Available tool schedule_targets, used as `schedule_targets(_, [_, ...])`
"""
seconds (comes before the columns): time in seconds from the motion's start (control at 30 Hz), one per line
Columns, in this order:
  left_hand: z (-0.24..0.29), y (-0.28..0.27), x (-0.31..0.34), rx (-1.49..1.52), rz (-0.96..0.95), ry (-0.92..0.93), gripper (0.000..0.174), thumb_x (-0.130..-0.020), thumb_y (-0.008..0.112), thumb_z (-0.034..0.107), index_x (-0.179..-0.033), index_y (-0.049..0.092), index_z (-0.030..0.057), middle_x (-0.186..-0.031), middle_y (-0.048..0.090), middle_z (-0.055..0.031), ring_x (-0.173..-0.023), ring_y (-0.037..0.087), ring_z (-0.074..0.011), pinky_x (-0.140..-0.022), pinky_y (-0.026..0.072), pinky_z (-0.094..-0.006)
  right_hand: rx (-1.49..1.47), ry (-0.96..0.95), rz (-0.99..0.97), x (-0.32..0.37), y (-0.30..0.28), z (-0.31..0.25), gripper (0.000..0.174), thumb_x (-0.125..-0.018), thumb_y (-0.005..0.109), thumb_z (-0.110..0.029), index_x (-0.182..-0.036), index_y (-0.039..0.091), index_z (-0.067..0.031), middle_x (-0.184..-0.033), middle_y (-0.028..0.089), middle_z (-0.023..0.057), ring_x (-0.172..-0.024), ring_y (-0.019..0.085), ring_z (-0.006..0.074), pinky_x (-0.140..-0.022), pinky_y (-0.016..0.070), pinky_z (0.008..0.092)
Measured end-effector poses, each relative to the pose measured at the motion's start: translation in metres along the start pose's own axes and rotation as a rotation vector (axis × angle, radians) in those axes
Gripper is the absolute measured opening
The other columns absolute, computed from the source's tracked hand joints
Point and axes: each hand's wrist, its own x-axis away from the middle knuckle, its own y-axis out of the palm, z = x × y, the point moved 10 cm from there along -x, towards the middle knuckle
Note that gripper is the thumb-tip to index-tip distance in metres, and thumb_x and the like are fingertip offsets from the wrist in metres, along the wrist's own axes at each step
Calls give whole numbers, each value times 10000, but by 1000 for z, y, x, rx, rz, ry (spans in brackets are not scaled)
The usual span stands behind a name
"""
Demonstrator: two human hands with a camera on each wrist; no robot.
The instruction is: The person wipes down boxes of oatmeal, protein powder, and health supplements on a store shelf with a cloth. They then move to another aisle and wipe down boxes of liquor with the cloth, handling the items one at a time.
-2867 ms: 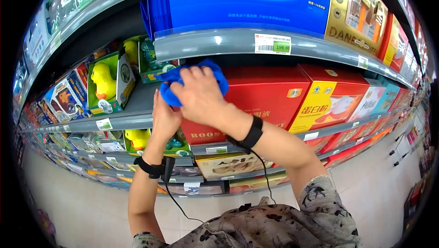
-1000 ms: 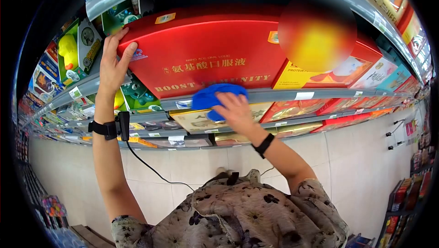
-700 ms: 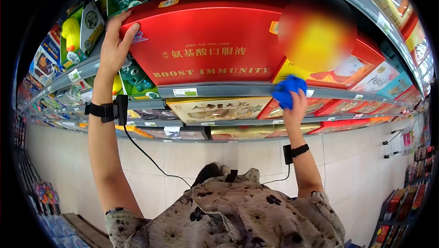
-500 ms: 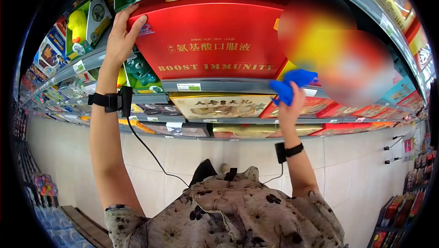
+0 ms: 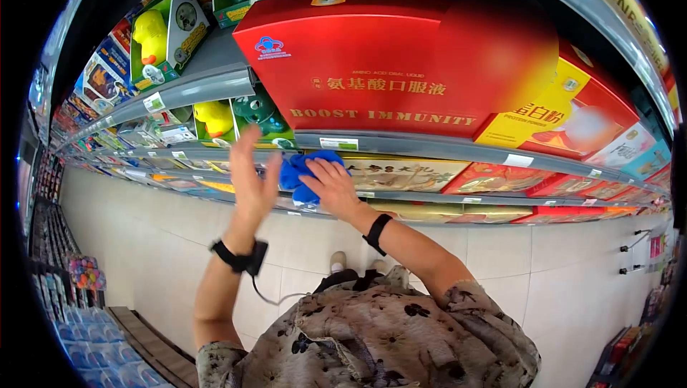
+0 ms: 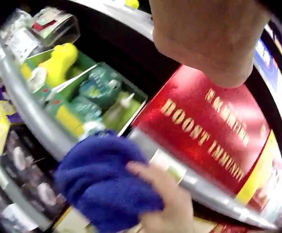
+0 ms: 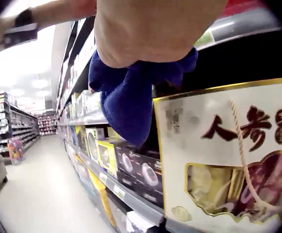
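Observation:
My right hand (image 5: 333,186) holds a bunched blue cloth (image 5: 299,173) at the shelf edge below the big red box (image 5: 343,45). In the left wrist view the cloth (image 6: 107,184) hangs in folds from that hand's fingers (image 6: 162,187). From the right wrist view, the cloth (image 7: 131,104) dangles beside a white gift box (image 7: 228,145) with a rope handle. My left hand (image 5: 250,177) is raised just left of the cloth, fingers extended and holding nothing. It is slightly blurred, in front of the boxed duck and dinosaur toys (image 5: 232,116).
A grey shelf edge (image 5: 422,141) with price tags runs under the red box. Left of it stands a boxed yellow duck (image 5: 150,37); to the right, a yellow-and-red protein powder box (image 5: 544,120). Pale tiled floor (image 5: 458,266) lies below, with a low wooden stand (image 5: 143,338) at left.
My left hand has let go of the red box's left edge and come down. My right hand has carried the cloth leftward from beneath the protein powder box to near the left hand.

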Motion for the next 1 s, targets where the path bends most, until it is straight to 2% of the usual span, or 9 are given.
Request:
schedule_targets(0.13, [-14,33,104,62,-191,-114,486,-822,664,123,-1246,462,-3,-1202,513,-214,-1108,486,-383,-941,380,-441,146,216,-152,14,33,55,503,-685,638,-63,-1182,571,-93,-1324,498,147,-1225,475,309,-1052,328,436])
schedule_targets(0.2, [-27,57,138,26,-371,-267,500,-823,657,137,-1260,451,8,-1219,494,-214,-1104,477,-390,-934,384,-446,174,162,-133,16,28,58,561,-670,658,-69,-1219,543,-100,-1293,511,140,-1178,502,308,-1012,358,429])
schedule_targets(0.27, [-33,71,150,36,-427,-270,510,-821,654,140,-1268,446,11,-1234,484,-219,-1110,471,-394,-938,384,-450,116,306,-261,20,24,73,574,-644,673,-66,-1205,556,-103,-1217,547,119,-1103,532,311,-955,390,423])
schedule_targets(0.3, [-35,79,154,40,-473,-267,520,-819,651,143,-1276,441,14,-1249,473,-223,-1115,465,-399,-941,384,-454,178,285,-235,25,18,79,489,-718,628,-95,-1203,567,-108,-1156,577,114,-1091,544,294,-932,399,426])
schedule_targets(0.6, [-43,157,123,17,-523,-233,694,-748,672,107,-1356,357,-1,-1399,369,-208,-1263,384,-382,-1055,323,-459,493,605,-140,137,-132,173,574,-607,632,-45,-1175,561,-98,-1165,554,136,-1088,510,366,-924,419,461])
schedule_targets(0.7, [-22,180,102,-143,-542,-76,697,-717,706,120,-1330,394,7,-1352,407,-187,-1272,365,-354,-1094,256,-481,680,634,-7,164,-188,193,615,-601,631,-41,-1209,544,-81,-1213,530,153,-1117,488,376,-944,396,480])
schedule_targets(0.87, [-4,227,88,-161,-605,54,622,-708,710,173,-1258,469,12,-1237,486,-160,-1235,398,-332,-1088,242,-477,666,758,-30,174,-181,204,618,-606,638,-56,-1216,539,-70,-1201,541,153,-1118,485,358,-947,380,487])
schedule_targets(0.97, [-11,270,89,-254,-1016,-72,494,-760,670,305,-1167,566,46,-1070,627,-174,-1098,554,-341,-965,360,-486,651,721,-6,155,-162,181,563,-610,634,-47,-1167,564,-84,-1146,569,130,-1036,524,343,-911,399,476])
schedule_targets(1.0, [-9,276,85,-249,-1022,-59,494,-760,670,305,-1167,566,46,-1070,627,-174,-1098,554,-341,-965,360,-486,629,683,-23,147,-152,168,546,-611,632,-42,-1152,572,-86,-1129,577,120,-1005,538,335,-896,410,467])
